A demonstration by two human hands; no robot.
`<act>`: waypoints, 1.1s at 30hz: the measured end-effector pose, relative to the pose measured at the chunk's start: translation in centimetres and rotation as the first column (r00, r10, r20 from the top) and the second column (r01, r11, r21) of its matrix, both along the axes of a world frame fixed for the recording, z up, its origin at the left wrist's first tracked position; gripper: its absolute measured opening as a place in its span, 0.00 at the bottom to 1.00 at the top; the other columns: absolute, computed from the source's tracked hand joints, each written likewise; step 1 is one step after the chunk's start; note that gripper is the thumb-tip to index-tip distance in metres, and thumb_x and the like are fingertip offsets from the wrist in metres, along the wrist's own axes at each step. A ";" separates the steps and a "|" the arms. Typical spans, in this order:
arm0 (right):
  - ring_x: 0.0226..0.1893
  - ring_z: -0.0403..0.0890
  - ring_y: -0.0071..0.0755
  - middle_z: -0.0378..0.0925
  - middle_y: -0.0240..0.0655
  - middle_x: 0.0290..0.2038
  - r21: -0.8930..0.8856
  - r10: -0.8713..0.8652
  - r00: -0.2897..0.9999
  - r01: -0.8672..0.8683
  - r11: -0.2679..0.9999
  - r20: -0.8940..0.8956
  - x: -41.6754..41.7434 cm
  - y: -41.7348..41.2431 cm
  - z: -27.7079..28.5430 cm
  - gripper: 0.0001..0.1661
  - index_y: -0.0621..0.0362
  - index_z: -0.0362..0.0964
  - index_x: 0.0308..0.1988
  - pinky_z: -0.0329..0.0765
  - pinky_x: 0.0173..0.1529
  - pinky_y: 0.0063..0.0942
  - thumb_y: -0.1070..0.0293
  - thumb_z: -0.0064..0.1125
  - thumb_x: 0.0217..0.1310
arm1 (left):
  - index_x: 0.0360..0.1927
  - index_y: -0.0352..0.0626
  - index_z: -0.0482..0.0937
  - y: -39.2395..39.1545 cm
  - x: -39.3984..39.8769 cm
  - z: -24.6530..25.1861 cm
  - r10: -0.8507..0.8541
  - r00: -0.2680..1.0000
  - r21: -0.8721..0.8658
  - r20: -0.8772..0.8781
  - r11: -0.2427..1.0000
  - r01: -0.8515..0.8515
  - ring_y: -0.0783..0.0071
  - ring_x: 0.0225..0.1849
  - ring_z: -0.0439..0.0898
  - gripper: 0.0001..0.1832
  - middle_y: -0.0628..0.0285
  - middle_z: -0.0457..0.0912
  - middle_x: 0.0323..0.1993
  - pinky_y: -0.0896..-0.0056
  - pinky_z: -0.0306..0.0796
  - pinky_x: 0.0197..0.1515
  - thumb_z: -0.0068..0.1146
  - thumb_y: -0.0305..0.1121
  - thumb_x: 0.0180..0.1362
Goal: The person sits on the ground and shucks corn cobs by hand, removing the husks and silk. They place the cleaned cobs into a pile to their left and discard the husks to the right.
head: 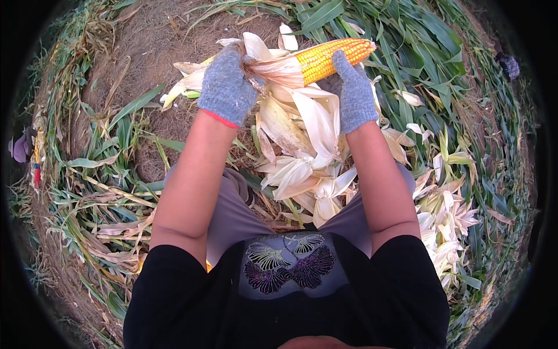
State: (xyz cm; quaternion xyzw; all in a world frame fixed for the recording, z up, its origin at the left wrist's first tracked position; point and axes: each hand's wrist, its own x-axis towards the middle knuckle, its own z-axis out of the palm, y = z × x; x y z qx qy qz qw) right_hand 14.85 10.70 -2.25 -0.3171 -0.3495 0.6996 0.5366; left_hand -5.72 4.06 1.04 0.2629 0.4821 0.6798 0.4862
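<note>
An ear of yellow corn (335, 56), its kernels partly bare, points to the right in front of me. My right hand (355, 96), in a grey knit glove, grips the ear from below with the thumb on the kernels. At the ear's left end, pale husk with reddish-brown silk (277, 70) still covers it. My left hand (229, 85), in a matching glove with a red cuff edge, is closed around this husk and silk; its fingertips are partly hidden. Loose pale husks (322, 126) hang or lie just below the ear.
Peeled husks (444, 222) are heaped to my right. Green corn stalks and leaves (405, 56) lie thick on the right, with more cut stalks (109, 187) on the left. Bare soil with dry roots (148, 48) shows ahead. A purple hat or garment (21, 146) appears at the far left edge.
</note>
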 end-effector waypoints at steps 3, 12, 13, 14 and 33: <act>0.49 0.81 0.43 0.76 0.44 0.50 -0.030 -0.007 0.999 0.006 1.000 -0.034 0.6 0.8 -0.4 0.27 0.61 0.64 0.58 0.80 0.55 0.42 0.60 0.60 0.66 | 0.51 0.38 0.76 0.8 -1.4 -0.6 -0.056 0.952 0.018 0.301 0.998 0.052 0.61 0.47 0.82 0.16 0.53 0.82 0.46 0.60 0.78 0.49 0.46 0.36 0.66; 0.50 0.80 0.42 0.75 0.43 0.52 0.029 -0.003 0.999 0.005 1.000 -0.048 1.4 2.2 -0.6 0.29 0.64 0.63 0.60 0.79 0.56 0.41 0.60 0.60 0.66 | 0.49 0.36 0.78 0.5 -3.3 -0.9 -0.085 0.984 0.075 0.158 0.994 0.074 0.66 0.47 0.83 0.13 0.55 0.83 0.45 0.65 0.78 0.49 0.47 0.28 0.64; 0.51 0.79 0.45 0.75 0.45 0.53 0.037 -0.005 0.998 0.008 0.999 -0.057 1.3 2.4 -0.7 0.30 0.65 0.62 0.61 0.78 0.58 0.44 0.60 0.59 0.67 | 0.49 0.36 0.78 0.3 -3.3 -0.8 -0.071 0.990 0.066 0.125 0.996 0.064 0.66 0.47 0.83 0.13 0.55 0.83 0.44 0.65 0.78 0.49 0.48 0.27 0.63; 0.51 0.80 0.42 0.75 0.43 0.52 0.046 -0.002 0.999 0.004 0.999 -0.049 1.5 2.3 -0.6 0.30 0.64 0.62 0.61 0.78 0.56 0.40 0.61 0.60 0.66 | 0.49 0.36 0.78 0.6 -4.5 -2.1 -0.047 0.991 0.102 -0.124 0.993 0.059 0.67 0.46 0.83 0.13 0.56 0.83 0.43 0.66 0.77 0.48 0.48 0.27 0.63; 0.49 0.78 0.31 0.77 0.40 0.48 0.563 -0.279 0.842 -0.035 0.826 0.462 1.1 1.3 0.5 0.30 0.65 0.69 0.53 0.74 0.55 0.30 0.59 0.68 0.58 | 0.54 0.43 0.77 0.0 2.3 -0.8 -0.027 0.203 0.001 -0.979 0.991 0.137 0.58 0.52 0.81 0.25 0.54 0.82 0.51 0.62 0.74 0.55 0.66 0.45 0.58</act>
